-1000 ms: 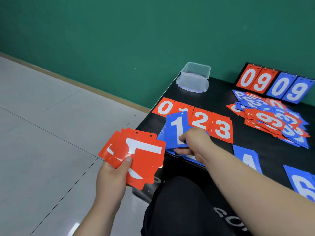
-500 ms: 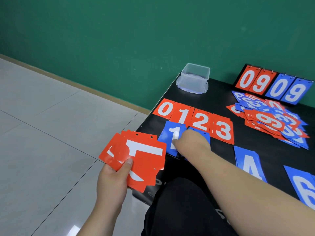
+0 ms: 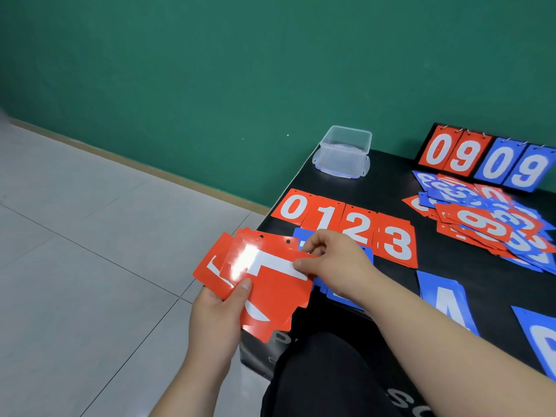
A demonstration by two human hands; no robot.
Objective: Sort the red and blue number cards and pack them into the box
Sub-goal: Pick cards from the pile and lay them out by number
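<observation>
A person sits at the near left corner of a black rectangular table (image 3: 400, 179) set against a green wall (image 3: 240, 70), with pale grey floor tiles (image 3: 75, 266) lying open from 7 to 10 o'clock. The left hand (image 3: 215, 320) clasps a fanned stack of glossy red plastic number cards (image 3: 267, 284) at centre frame, thumb pressed on the top face, the fan overhanging the table's left edge above the floor. The right hand (image 3: 334, 260) reaches in from 4 o'clock and pinches the right edge of the top red card between thumb and fingers. Partly hidden under that hand lie blue number cards (image 3: 346, 296) on the table. Just beyond, toward 1 o'clock, a row of red cards showing 0, 1, 2, 3 (image 3: 346, 224) runs edge to edge, the 0 close to the table's left edge. A clear plastic box (image 3: 343, 152) sits open at the far left corner, at 12 o'clock, well apart from the hands. At 2 o'clock a loose pile of mixed red and blue cards (image 3: 487, 224) spreads before an upright flip scoreboard reading 0 9 0 9 (image 3: 487, 158). At 4 o'clock a blue 4 card (image 3: 445, 299) lies flat, with another blue card (image 3: 538, 338) cut off by the right frame edge; bare black tabletop shows between the 3 card and the pile
</observation>
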